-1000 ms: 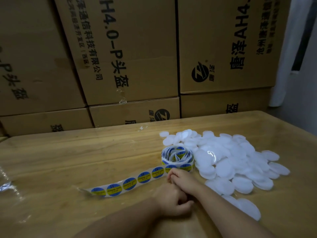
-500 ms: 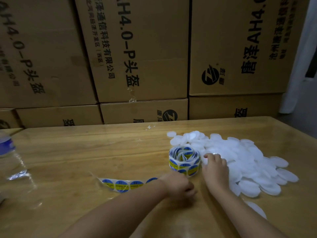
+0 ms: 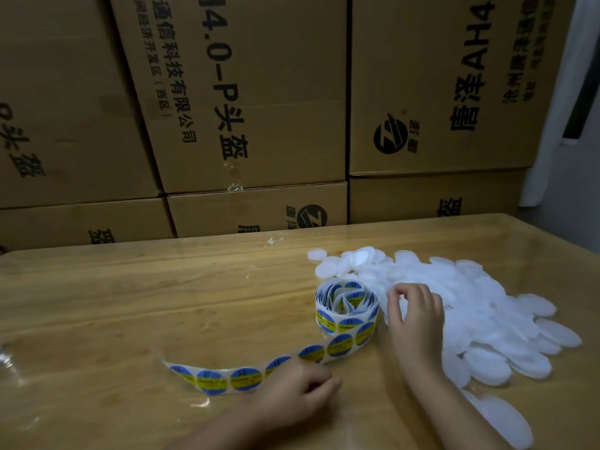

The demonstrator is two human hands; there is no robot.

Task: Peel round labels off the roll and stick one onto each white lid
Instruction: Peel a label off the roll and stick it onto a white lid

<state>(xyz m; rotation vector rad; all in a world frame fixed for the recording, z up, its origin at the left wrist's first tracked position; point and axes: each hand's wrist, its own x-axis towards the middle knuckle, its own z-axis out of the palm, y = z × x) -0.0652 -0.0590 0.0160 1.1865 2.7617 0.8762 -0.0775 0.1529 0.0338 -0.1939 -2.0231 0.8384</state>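
A roll of round blue-and-yellow labels (image 3: 346, 308) stands on the wooden table (image 3: 130, 303). Its loose label strip (image 3: 227, 380) trails left and toward me. My left hand (image 3: 297, 393) lies curled on the strip's near edge, just below the roll. A big pile of white lids (image 3: 480, 306) lies right of the roll. My right hand (image 3: 417, 323) rests on the pile's left edge, with thumb and fingers pinched on a white lid (image 3: 394, 306). No lid in view carries a label.
Stacked cardboard boxes (image 3: 259, 108) form a wall right behind the table's far edge. A loose lid (image 3: 506, 420) lies near the front right edge. Clear plastic (image 3: 8, 362) shows at the left edge. Bare wood lies left of the strip.
My right hand has left my left hand and moved right onto the lid pile. My left hand stayed at the strip. The view shifted; the clear bottle at the left is out of frame.
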